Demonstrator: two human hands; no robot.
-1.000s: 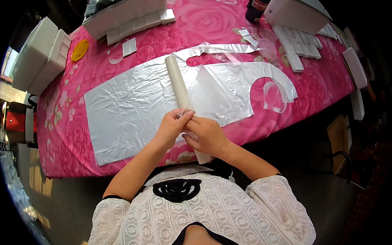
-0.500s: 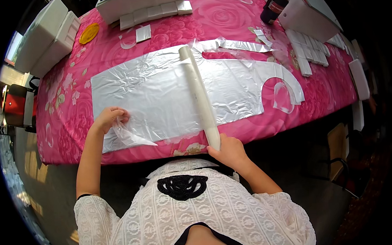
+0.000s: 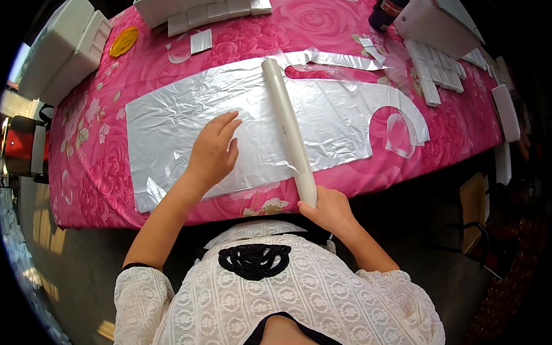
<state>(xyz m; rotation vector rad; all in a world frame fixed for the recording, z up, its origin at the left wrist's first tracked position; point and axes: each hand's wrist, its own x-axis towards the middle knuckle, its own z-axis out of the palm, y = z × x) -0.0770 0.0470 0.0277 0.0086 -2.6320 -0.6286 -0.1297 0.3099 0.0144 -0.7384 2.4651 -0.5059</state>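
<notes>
A wide silvery film sheet [image 3: 165, 128] lies over the table, creased along its far side. My left hand [image 3: 214, 147] is over its middle, fingers apart, holding nothing; whether the palm touches the film I cannot tell. Across the sheet lies a long pale roll [image 3: 291, 126], pointing away from me. My right hand [image 3: 329, 210] is closed around the roll's near end at the table edge. To the right of the roll the silvery film continues, with a round cutout and a curved strip [image 3: 412, 116] about it. Another cut strip [image 3: 345, 61] runs along the far side.
A pink rose-patterned tablecloth [image 3: 319, 19] covers the table. White boxes [image 3: 65, 46] stand at the far left, with a yellow disc [image 3: 124, 42] nearby. Small flat packets [image 3: 433, 69] lie at the right, near a dark tumbler [image 3: 390, 7]. A chair [image 3: 474, 211] stands at the right.
My left hand let go of the clear film at the near left and moved right and farther in, opening. The right hand and the roll's near end shifted slightly right.
</notes>
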